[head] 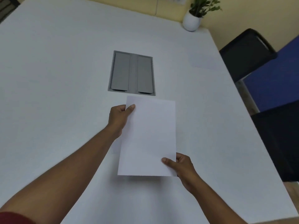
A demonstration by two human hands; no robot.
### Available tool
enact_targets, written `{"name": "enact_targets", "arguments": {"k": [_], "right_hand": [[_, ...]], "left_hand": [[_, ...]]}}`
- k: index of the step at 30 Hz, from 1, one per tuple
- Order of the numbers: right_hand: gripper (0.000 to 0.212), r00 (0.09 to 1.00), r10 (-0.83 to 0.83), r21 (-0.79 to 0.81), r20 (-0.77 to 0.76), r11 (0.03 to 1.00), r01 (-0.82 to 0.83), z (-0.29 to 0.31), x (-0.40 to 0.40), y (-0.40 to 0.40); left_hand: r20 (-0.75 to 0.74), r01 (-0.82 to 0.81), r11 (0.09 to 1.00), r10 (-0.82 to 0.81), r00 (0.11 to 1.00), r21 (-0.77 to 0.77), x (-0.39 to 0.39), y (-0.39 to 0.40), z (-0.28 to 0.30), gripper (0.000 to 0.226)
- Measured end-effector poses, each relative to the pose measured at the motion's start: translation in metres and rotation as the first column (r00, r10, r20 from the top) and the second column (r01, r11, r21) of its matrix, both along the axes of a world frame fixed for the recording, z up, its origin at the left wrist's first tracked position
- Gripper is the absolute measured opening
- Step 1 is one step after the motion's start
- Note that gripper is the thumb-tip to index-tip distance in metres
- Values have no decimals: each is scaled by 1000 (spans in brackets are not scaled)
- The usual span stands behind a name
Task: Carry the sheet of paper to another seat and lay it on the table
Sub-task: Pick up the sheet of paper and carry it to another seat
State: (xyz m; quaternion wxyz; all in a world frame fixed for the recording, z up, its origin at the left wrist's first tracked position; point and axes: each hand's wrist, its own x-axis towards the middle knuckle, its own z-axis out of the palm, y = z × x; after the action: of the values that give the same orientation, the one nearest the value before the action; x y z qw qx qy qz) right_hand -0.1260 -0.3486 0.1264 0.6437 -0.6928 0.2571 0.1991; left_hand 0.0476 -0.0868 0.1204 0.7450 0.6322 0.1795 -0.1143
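Observation:
A blank white sheet of paper is held just above the white table, near its middle, and casts a thin shadow under its near edge. My left hand pinches the sheet's far left corner, thumb on top. My right hand pinches the near right corner, thumb on top and fingers underneath. The fingers below the paper are hidden.
A grey cable hatch is set into the table just beyond the sheet. A second white sheet lies near the right edge. A potted plant stands at the far corner. Dark chairs line the right side.

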Motion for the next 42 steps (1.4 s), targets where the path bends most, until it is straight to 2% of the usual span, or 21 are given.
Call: {"name": "enact_targets", "arguments": {"k": [6, 10, 17, 21, 23, 28, 32, 37, 42], "right_hand": [[26, 985, -173, -20, 27, 985, 174, 16, -59, -49], [19, 942, -331, 0, 55, 944, 331, 20, -119, -96], [20, 791, -594, 52, 150, 803, 593, 16, -261, -202], [27, 695, -695, 85, 182, 715, 693, 19, -349, -270], [26, 650, -734, 90, 198, 673, 734, 24, -391, -302], [27, 539, -811, 63, 228, 564, 823, 29, -473, -369], [26, 442, -861, 88, 252, 476, 875, 29, -516, -411], [22, 352, -903, 99, 247, 385, 917, 26, -538, -462], [24, 316, -915, 94, 251, 348, 933, 30, -539, -542]], "left_hand": [[44, 131, 989, -134, 990, 69, -23, -72, 15, 38], [83, 287, 948, -300, 950, 133, -49, -143, 28, 37], [143, 527, 835, -548, 825, 160, -154, -312, 54, 57], [176, 611, 771, -637, 751, 182, -227, -409, 65, 52], [197, 647, 739, -673, 713, 187, -262, -456, 73, 50], [253, 736, 649, -757, 602, 191, -336, -561, 93, 62], [292, 802, 565, -814, 503, 194, -376, -636, 103, 52], [326, 836, 523, -829, 455, 164, -400, -721, 100, 57], [331, 847, 513, -831, 448, 141, -400, -824, 90, 50]]}}
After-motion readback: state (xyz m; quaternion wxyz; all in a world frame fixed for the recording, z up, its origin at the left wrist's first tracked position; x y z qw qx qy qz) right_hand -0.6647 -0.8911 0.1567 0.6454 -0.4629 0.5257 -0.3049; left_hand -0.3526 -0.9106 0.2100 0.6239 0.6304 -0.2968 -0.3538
